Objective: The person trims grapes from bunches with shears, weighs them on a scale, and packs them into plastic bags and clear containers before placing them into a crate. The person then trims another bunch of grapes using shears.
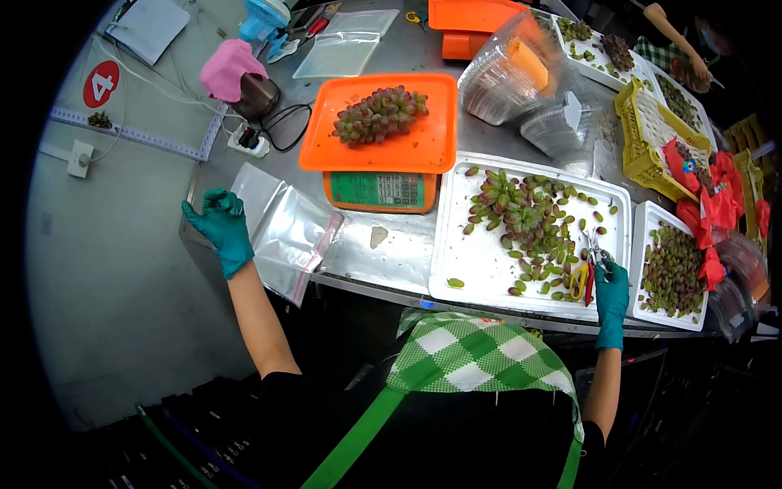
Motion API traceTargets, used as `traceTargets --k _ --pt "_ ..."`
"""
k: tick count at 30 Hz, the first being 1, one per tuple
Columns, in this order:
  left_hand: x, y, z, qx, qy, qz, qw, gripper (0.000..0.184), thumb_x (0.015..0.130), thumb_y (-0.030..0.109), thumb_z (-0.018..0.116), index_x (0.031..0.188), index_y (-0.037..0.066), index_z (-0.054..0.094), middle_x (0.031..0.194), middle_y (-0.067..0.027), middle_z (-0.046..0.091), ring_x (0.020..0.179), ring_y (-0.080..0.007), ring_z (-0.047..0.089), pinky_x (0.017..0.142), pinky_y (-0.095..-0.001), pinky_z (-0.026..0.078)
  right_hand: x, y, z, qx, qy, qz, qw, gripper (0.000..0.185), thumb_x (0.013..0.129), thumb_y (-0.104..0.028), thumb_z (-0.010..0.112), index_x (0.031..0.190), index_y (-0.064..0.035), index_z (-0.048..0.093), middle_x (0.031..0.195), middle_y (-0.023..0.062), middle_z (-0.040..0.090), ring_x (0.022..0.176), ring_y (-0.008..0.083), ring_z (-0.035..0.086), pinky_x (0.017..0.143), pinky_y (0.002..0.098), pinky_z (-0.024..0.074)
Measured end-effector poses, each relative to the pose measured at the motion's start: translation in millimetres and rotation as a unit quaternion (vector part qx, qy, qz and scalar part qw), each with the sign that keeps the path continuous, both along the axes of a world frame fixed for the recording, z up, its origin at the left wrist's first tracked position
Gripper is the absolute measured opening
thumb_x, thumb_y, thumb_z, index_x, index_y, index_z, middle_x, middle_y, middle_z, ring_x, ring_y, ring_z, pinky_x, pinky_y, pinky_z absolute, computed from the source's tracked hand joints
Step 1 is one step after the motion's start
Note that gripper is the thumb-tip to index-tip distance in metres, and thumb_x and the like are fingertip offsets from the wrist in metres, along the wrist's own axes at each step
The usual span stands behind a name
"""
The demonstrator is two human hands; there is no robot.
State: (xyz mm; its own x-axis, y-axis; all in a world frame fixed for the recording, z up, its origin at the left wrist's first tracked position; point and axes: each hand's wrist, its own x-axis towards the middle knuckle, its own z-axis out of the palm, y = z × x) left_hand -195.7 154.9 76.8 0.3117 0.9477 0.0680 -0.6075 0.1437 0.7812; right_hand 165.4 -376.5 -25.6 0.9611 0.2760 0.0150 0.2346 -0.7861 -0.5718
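My left hand [221,232], in a green glove, is raised at the table's left edge, beside clear plastic bags [285,236]. Its fingers are curled but apart from the thumb, and nothing shows in them. At the lower right of a white foam tray [452,261], my gloved right hand [612,303] has its fingers closed round metal snips [594,244] with a red handle. Yellow-handled scissors [578,281] lie beside them. Succulent rosettes [521,213] and loose leaves cover much of this tray. A large succulent cluster [380,116] rests on the orange scale's pan [318,147].
Stacked clear plastic boxes [509,77] stand behind the tray. To the right are a smaller tray of succulent leaves [674,269], a yellow crate [639,151] and red plastic bags [721,196]. A pink cloth covers a pot [257,96] at back left. Another person [680,45] works at far right.
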Motion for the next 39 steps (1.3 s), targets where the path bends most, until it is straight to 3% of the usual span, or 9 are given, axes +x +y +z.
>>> traceTargets --k 3,9,11,15,18,27,31,35,39 --pt "21 -2 1 0.015 0.122 0.089 0.988 0.05 0.083 0.047 0.041 0.067 0.003 0.057 0.053 -0.0034 0.045 0.05 -0.0116 0.041 0.044 -0.0227 0.029 -3 6 -8 0.034 -0.026 0.016 0.999 0.028 0.077 -0.013 0.06 0.102 -0.003 0.055 0.091 0.0097 0.054 0.081 0.0177 0.053 0.072 0.0283 0.0435" --pt "71 -3 9 0.165 0.199 -0.109 0.96 0.026 0.084 0.022 0.046 0.095 0.001 0.057 0.067 -0.003 0.055 0.058 -0.0113 0.051 0.051 -0.0218 0.039 -29 63 15 0.105 -0.001 0.035 0.994 0.034 0.076 -0.009 0.06 0.108 -0.0057 0.052 0.087 0.0061 0.052 0.074 0.0141 0.051 0.067 0.0268 0.0428" --pt "92 4 8 0.252 0.31 -0.089 0.912 0.023 0.08 0.012 0.052 0.101 0.002 0.055 0.074 -0.0052 0.059 0.062 -0.0119 0.055 0.056 -0.0217 0.043 -35 79 11 0.108 -0.027 0.06 0.992 0.033 0.076 -0.008 0.06 0.108 -0.0069 0.053 0.082 0.0042 0.052 0.071 0.0123 0.051 0.066 0.025 0.0425" --pt "145 -3 3 0.399 0.364 -0.165 0.825 0.071 0.061 0.011 0.073 0.123 0.01 0.039 0.121 -0.007 0.043 0.113 -0.0182 0.041 0.093 -0.0329 0.034 -57 129 25 0.165 0.026 0.11 0.98 0.034 0.074 -0.007 0.061 0.107 -0.008 0.052 0.084 0.0054 0.054 0.074 0.0146 0.055 0.066 0.0268 0.0444" --pt "181 -6 4 0.433 0.386 -0.223 0.783 0.09 0.054 0.016 0.078 0.13 0.011 0.03 0.132 -0.0075 0.031 0.122 -0.0215 0.03 0.101 -0.0342 0.024 -65 161 37 0.183 0.022 0.161 0.97 0.037 0.074 -0.005 0.061 0.109 -0.0079 0.051 0.088 0.0062 0.055 0.077 0.0151 0.055 0.069 0.0272 0.0452" --pt "197 0 -4 0.426 0.398 -0.296 0.757 0.104 0.048 0.015 0.079 0.134 0.011 0.021 0.138 -0.0112 0.018 0.127 -0.0239 0.019 0.104 -0.0328 0.017 -43 194 48 0.328 0.234 0.204 0.892 0.038 0.077 -0.009 0.059 0.114 -0.0086 0.049 0.095 0.0074 0.057 0.08 0.0153 0.057 0.071 0.0265 0.047" --pt "195 -11 15 0.325 0.381 -0.352 0.79 0.105 0.049 0.003 0.077 0.135 0.01 0.017 0.137 -0.0079 0.021 0.124 -0.0215 0.025 0.101 -0.0321 0.025 -52 216 44 0.354 0.269 0.255 0.859 0.038 0.078 -0.012 0.058 0.114 -0.0081 0.048 0.092 0.0069 0.057 0.08 0.0149 0.056 0.071 0.0262 0.0468" --pt "188 -9 14 0.372 0.39 -0.305 0.785 0.096 0.053 0.002 0.074 0.133 0.009 0.021 0.134 -0.0067 0.026 0.121 -0.0202 0.03 0.099 -0.0318 0.028 -66 218 37 0.333 0.297 0.27 0.853 0.038 0.078 -0.013 0.058 0.114 -0.0075 0.048 0.091 0.0067 0.057 0.078 0.0133 0.056 0.071 0.0261 0.047" --pt "147 13 -9 0.328 0.464 -0.117 0.814 0.072 0.067 0.005 0.067 0.129 0.007 0.03 0.13 -0.0081 0.033 0.117 -0.0197 0.035 0.097 -0.0316 0.031 -75 223 25 0.331 0.318 0.266 0.848 0.032 0.079 -0.014 0.057 0.11 -0.0076 0.052 0.092 0.0065 0.058 0.078 0.012 0.057 0.07 0.0255 0.0471"
